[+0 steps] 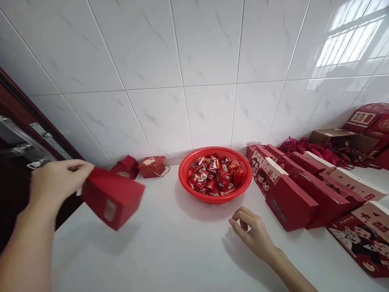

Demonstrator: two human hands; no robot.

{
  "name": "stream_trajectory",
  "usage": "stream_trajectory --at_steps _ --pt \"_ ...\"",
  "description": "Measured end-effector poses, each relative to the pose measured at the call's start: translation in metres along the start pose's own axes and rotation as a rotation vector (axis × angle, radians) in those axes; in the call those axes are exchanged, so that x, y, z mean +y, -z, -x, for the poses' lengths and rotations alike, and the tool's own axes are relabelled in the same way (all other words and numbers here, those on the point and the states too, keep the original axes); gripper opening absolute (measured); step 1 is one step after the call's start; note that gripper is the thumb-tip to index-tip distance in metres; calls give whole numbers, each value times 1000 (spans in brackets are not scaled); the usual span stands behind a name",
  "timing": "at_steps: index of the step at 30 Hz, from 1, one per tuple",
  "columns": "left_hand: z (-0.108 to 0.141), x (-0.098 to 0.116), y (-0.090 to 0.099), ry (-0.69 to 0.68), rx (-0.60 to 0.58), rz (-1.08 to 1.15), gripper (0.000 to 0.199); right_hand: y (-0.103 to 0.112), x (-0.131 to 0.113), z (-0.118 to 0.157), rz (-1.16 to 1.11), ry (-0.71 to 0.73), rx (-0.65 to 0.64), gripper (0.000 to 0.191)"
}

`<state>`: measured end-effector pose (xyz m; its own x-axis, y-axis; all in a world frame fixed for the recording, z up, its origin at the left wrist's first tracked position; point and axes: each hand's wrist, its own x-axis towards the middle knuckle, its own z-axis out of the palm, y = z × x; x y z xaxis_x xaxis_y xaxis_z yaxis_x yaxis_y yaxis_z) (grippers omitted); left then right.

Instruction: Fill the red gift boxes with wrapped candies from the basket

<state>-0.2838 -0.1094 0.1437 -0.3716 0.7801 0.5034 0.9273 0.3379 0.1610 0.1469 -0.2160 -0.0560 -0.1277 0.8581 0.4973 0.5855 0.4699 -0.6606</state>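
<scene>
My left hand (pixel 62 178) is closed on the upper end of a red paper gift box (pixel 114 198), which it holds tilted above the table at the left. The box is slightly blurred, and a pale rectangular patch shows on its end. My right hand (pixel 252 231) hovers over the table with its fingers loosely curled and slightly apart, and nothing shows in it. Just beyond the right hand stands a round red plastic basket (pixel 184 184), filled with small wrapped candies (pixel 217 174), mostly red.
Two small red boxes, one with a cord handle (pixel 152 167), sit against the tiled wall (pixel 158 117). Rows of red gift bags (pixel 291 202) stand at the right. Behind them lie dark red ribbons (pixel 304 148) and an open cardboard box (pixel 330 136). A dark door (pixel 18 162) borders the left.
</scene>
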Motion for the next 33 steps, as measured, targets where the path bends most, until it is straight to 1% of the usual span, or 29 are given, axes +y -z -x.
stream_trajectory --at_steps 1,3,5,7,9,12,14,15,17,19,20,21,22,24,26,28,30,31,33 --pt "12 16 9 -22 -61 36 24 -1 -3 0 -17 2 -28 25" --pt "41 53 19 -224 -212 209 26 -2 -12 1 -67 7 -92 23" --pt "74 91 18 -436 -332 283 25 -2 -21 1 -143 11 -148 29" --pt "103 124 9 -622 -388 265 29 0 -29 -1 -210 11 -178 39" --pt "123 150 2 -754 -421 254 29 4 -35 -5 -233 10 -187 46" --pt "137 175 0 -819 -474 296 30 10 -37 -11 -208 0 -192 47" --pt "140 185 3 -835 -557 381 30 12 -34 -14 -205 -34 -211 50" --pt "141 189 3 -839 -618 438 29 12 -32 -16 -211 -60 -223 54" --pt "142 193 1 -838 -770 555 26 10 -27 -18 -240 -119 -251 65" --pt "142 196 -6 -830 -931 662 20 7 -22 -19 -292 -162 -288 75" --pt "142 197 -12 -827 -1005 714 16 5 -20 -20 -324 -171 -316 77" --pt "142 197 -17 -828 -1075 767 14 4 -19 -20 -355 -172 -351 75" --pt "142 197 -24 -826 -1139 821 13 3 -19 -20 -382 -169 -390 68" --pt "143 197 -37 -807 -1255 917 14 2 -19 -20 -416 -156 -449 47" --pt "146 196 -49 -756 -1369 980 17 2 -21 -20 -431 -138 -468 32" --pt "149 195 -59 -700 -1481 1017 24 4 -23 -20 -440 -122 -463 29" --pt "150 193 -64 -681 -1545 1036 28 6 -25 -21 -438 -109 -466 30" --pt "149 192 -65 -691 -1539 1041 29 7 -26 -21 -431 -103 -469 31" --pt "143 188 -60 -746 -1468 1038 29 7 -25 -22 -403 -98 -463 33"
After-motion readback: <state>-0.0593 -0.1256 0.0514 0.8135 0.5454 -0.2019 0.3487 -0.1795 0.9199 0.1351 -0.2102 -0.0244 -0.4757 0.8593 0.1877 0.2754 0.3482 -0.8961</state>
